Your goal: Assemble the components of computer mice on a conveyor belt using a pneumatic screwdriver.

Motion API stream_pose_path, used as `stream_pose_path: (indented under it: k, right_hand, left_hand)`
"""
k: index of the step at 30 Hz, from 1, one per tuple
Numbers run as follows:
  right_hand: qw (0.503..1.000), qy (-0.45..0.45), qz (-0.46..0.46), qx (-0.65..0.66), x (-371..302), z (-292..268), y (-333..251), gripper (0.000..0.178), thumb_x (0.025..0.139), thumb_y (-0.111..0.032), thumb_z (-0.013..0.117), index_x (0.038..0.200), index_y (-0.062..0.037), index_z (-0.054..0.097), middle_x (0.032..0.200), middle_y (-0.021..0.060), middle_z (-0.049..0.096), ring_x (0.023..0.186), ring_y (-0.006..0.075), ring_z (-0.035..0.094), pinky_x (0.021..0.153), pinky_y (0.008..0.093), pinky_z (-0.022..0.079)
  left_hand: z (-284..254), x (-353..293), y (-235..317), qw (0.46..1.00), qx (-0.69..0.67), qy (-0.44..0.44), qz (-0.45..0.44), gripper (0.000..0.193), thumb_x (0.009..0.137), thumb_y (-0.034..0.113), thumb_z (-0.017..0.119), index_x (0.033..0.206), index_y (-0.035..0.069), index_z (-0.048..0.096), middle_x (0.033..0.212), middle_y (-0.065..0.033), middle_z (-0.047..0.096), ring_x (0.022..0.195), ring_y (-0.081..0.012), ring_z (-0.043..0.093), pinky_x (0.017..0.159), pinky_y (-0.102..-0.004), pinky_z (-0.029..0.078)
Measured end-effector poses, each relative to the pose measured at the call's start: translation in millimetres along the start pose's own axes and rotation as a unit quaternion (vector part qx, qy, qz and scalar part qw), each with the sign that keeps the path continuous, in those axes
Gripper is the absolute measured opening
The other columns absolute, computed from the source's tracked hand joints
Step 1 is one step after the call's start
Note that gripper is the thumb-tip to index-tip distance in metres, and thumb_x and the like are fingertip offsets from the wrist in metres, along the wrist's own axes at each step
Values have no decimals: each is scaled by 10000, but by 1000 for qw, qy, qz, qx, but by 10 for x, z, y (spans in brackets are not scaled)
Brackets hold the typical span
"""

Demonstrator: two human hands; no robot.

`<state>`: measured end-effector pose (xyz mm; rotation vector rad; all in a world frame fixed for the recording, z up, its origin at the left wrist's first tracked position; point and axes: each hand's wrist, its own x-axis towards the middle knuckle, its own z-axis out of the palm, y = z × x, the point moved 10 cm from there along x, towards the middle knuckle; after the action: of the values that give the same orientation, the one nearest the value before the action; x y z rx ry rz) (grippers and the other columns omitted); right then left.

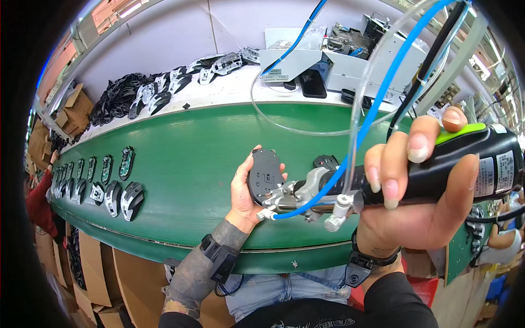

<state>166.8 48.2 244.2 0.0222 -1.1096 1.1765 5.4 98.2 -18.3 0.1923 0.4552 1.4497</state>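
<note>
My left hand (240, 191) is closed round a black computer mouse (264, 172), its underside turned toward me. My right hand (418, 180) grips a black powered screwdriver (465, 169) with a bright green lever, lying almost level. Its metal nose (281, 198) points left and overlaps the mouse's lower edge; whether the bit touches the mouse I cannot tell. A blue hose (358, 147) and a see-through tube run up from the nose. Just behind the nose, another dark mouse (326, 162) rests on the green conveyor belt (197, 164), partly hidden.
Rows of mouse shells (132, 200) and green circuit boards (126, 163) sit on the left of the belt. Along the back ledge are more shells (179, 80), black cables (117, 101), a phone (313, 83) and a white box (290, 64). A co-worker's red sleeve (41, 202) shows far left.
</note>
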Motion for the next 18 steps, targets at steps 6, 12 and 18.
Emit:
stream_pose_path:
  k: [6, 12, 18]
  right_hand:
    - [1000, -1, 6, -18, -1, -16, 22, 378, 946, -346, 437, 1176, -54, 372, 848, 86, 514, 478, 125, 447, 535, 288, 403]
    - [997, -32, 8, -67, 21, 63, 80, 406, 949, -360, 434, 1187, -44, 345, 812, 98, 508, 471, 131, 450, 523, 294, 403]
    - [994, -50, 93, -33, 83, 23, -70, 387, 963, -318, 448, 1171, -14, 329, 866, 102, 496, 451, 95, 448, 460, 261, 382]
  left_hand:
    - [83, -11, -146, 999, -27, -21, -13, 421, 911, 280, 486, 1283, 98, 410, 1107, -130, 540, 952, -305, 591, 809, -449, 526]
    - [132, 16, -93, 999, 12, -44, -7, 425, 919, 255, 504, 1291, 69, 414, 1083, -128, 560, 897, -258, 614, 770, -390, 542]
    - [-119, 49, 524, 876, 445, 59, 176, 428, 927, 329, 542, 1257, 57, 521, 1266, -112, 513, 1213, -202, 442, 1017, -313, 343]
